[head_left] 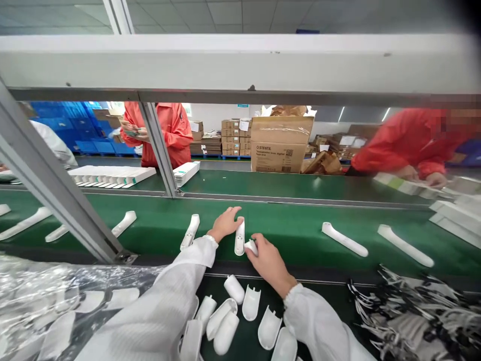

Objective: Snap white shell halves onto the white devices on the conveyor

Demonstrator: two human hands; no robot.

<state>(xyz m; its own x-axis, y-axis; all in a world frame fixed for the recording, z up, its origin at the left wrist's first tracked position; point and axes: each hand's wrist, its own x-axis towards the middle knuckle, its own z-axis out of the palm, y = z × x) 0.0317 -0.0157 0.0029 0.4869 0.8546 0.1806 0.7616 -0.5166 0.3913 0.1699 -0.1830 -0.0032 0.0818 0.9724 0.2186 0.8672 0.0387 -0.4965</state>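
My left hand (225,224) is at the upper end of a white elongated handheld device (239,241) above the green belt, its thumb on the casing and its fingers beyond. An open recess shows on the device's face. In my right hand (269,261), a small white rounded cover (251,246) is pinched between thumb and fingers, close beside the device's lower end. Left of my left hand lies a similar white device (190,231). Several loose white covers (251,303) are scattered below my hands, some facing up and some down.
More white devices (344,239) lie along the green belt (285,225). Bagged white parts (56,306) sit at left, bundled cables (406,316) at right. A slanted metal post (60,175) and overhead beam (240,62) frame the bench. Red-clad people (173,130) work opposite, near a carton (280,143).
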